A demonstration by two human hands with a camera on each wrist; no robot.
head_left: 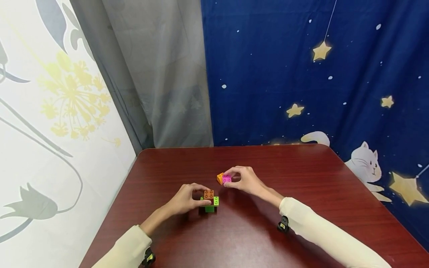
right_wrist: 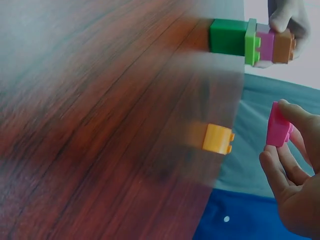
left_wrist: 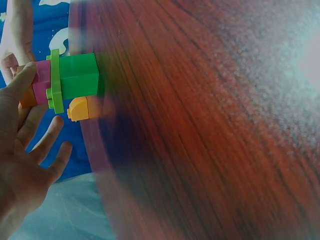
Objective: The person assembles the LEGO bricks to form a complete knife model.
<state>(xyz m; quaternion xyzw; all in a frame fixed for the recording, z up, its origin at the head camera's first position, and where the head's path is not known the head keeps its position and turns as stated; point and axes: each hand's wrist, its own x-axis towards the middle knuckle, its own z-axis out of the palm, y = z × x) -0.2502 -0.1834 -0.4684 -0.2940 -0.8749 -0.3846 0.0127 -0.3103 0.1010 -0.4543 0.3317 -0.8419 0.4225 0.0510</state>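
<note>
Left hand (head_left: pixel 183 199): fingers and thumb grip the stack near its top, around the brown and mauve blocks; apart from the other hand.
Stack: in the left hand's grip, long axis upright; brown block (head_left: pixel 209 194) on top, studs up, then mauve block (right_wrist: pixel 265 45), lime plate (head_left: pixel 216 201), green block (head_left: pixel 209 209) lowest, seemingly on the table (head_left: pixel 254 238).
Orange block (right_wrist: pixel 217 139): on the table, beyond the stack and a little to its right; untouched, nearer the right hand.
Pink block (right_wrist: pixel 278 127): raised off the table, studs up, just right of the orange block in the head view; it lies beyond the stack and to its right, well apart from it. Its long axis is hard to tell.
Right hand (head_left: pixel 249 182): thumb and fingertips pinch the pink block from its sides.
Containers: none seen.
</note>
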